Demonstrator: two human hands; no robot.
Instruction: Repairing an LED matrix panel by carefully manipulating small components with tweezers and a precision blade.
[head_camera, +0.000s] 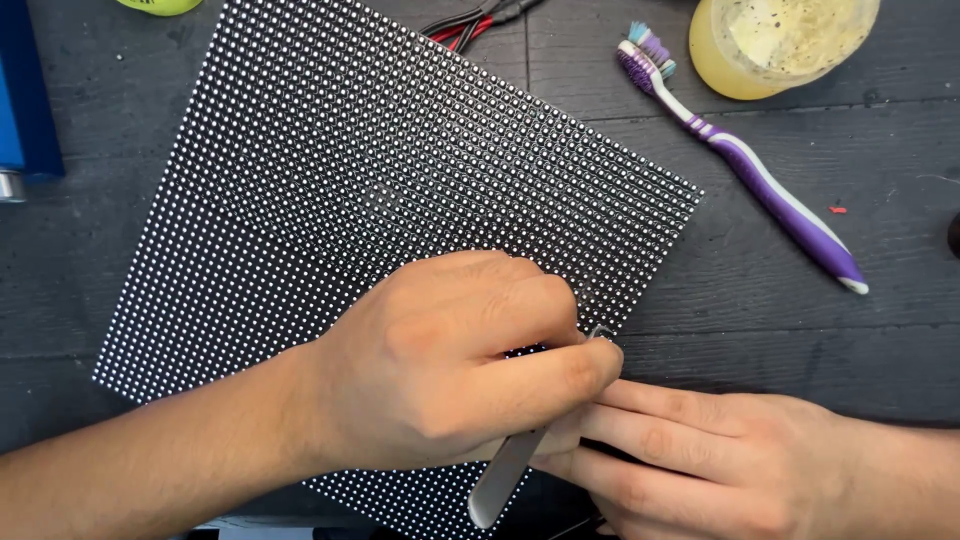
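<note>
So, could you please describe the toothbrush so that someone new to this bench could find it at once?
Start at the big black dotted panel on the dark wooden table. Off its right edge, below the yellowish jar, lies the toothbrush, slanting down to the right. It is the only purple-and-white thing there, its worn bristles nearest the jar.

Single head-worn view, looking almost straight down onto a dark wooden tabletop (800, 340), close in. Both forearms enter from the bottom edge, the left hand (450, 365) and right hand (700, 460) low in frame, the dotted LED panel (380, 170) filling the centre-left. The toothbrush (745, 165) and yellowish jar (780, 40) sit at the top right, the jar cut by the frame edge; no second view overlaps.
</note>
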